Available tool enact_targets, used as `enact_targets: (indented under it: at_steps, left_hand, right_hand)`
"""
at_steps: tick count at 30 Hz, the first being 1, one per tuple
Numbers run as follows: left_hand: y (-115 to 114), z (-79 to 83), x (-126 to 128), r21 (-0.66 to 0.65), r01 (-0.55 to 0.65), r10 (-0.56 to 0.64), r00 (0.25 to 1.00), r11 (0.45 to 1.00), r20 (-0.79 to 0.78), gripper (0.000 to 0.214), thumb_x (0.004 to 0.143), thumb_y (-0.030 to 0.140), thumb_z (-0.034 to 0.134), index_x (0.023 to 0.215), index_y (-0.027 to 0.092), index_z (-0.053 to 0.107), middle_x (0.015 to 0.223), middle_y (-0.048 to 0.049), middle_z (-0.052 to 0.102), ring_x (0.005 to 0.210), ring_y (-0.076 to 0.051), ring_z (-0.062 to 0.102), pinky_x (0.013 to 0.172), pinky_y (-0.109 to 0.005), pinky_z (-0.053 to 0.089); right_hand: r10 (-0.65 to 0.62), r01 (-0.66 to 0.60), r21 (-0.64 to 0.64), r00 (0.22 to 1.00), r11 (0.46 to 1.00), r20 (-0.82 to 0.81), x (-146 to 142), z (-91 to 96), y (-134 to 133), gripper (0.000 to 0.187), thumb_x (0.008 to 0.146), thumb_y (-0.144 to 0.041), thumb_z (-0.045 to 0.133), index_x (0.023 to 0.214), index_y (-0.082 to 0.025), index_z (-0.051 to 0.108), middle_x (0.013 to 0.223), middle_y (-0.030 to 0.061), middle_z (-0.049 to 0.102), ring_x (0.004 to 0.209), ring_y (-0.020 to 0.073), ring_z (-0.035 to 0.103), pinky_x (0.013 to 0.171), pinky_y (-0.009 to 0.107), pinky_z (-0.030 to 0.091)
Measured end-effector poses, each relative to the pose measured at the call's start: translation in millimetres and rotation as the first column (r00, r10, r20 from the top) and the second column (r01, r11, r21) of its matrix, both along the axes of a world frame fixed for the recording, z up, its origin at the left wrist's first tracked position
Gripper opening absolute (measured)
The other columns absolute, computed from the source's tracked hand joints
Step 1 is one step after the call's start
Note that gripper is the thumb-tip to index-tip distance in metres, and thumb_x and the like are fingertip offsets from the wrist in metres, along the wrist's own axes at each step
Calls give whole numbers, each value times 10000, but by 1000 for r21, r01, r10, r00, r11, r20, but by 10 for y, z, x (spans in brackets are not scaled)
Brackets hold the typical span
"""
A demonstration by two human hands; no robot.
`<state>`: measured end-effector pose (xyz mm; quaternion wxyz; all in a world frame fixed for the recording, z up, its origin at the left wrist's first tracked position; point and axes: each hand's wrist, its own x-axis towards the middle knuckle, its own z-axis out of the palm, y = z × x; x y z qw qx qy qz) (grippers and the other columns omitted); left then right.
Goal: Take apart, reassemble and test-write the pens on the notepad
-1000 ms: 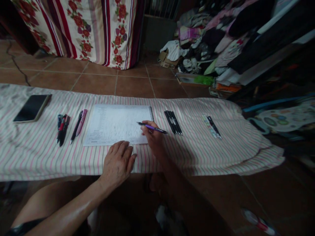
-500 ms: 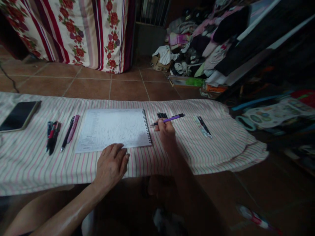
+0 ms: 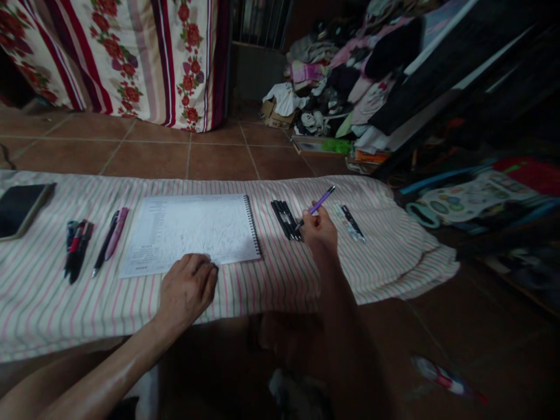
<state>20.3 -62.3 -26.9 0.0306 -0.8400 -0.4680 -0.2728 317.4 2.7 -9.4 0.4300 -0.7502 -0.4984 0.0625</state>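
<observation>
My right hand is closed round a purple pen. The pen slants, its dark tip low beside a row of several black pens on the cloth; whether it touches them I cannot tell. Left of these lies a spiral notebook, open at a white page with faint marks and printed lines along its left side. My left hand lies palm down over the notebook's near edge, holding nothing, its fingers slightly bent.
A striped cloth covers the low table. On it are a phone, several pens, a black pen beside a pink pen, and patterned pens at right. Piled clothes lie behind on the tiled floor.
My right hand has moved right with the purple pen, from the notebook's spiral to the right of the black pens, uncovering them. The left hand stays at the page edge. The view has shifted slightly.
</observation>
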Motion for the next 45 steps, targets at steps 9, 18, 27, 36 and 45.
enact_targets:
  at_steps: [9,18,27,36,45]
  left_hand:
    - [71,65,-39,30,-15,14,999,999,31,248,903,240,450,783,161,652,764,-52,665,736,-191,590,653,-316,475]
    - [155,42,-146,-33,-133,136,988,991,78,287,912,295,430,776,172,651,767,-45,690,732,-196,624,598,-300,474]
    - [154,35,-150,-48,-111,115,989,993,92,282,909,293,432,785,169,654,772,-51,688,740,-197,621,596,-308,475]
    - [159,38,-153,-47,-87,91,991,995,96,266,910,281,437,769,174,636,757,-45,681,726,-188,613,620,-301,472]
    - [160,43,-154,-43,-75,79,994,996,81,260,913,278,437,783,186,642,778,-37,683,736,-186,609,623,-297,475]
  right_hand:
    - [-129,140,-72,981,988,144,155,81,-42,516,776,-441,515,1195,-151,591,728,63,646,730,238,593,681,328,403]
    - [-160,194,-151,964,969,214,144,-2,-31,318,792,-388,545,1008,-182,656,774,59,689,780,224,615,706,303,401]
    - [-91,176,-298,956,938,281,96,-60,19,339,839,-351,513,1093,-205,682,934,81,725,875,240,636,737,311,420]
    - [-54,178,-420,955,890,291,54,-67,18,360,846,-366,486,1120,-224,672,1024,92,713,945,266,632,760,342,437]
    - [-27,162,-451,956,878,292,37,-84,33,355,858,-348,478,1138,-238,666,1040,83,704,948,245,628,778,331,444]
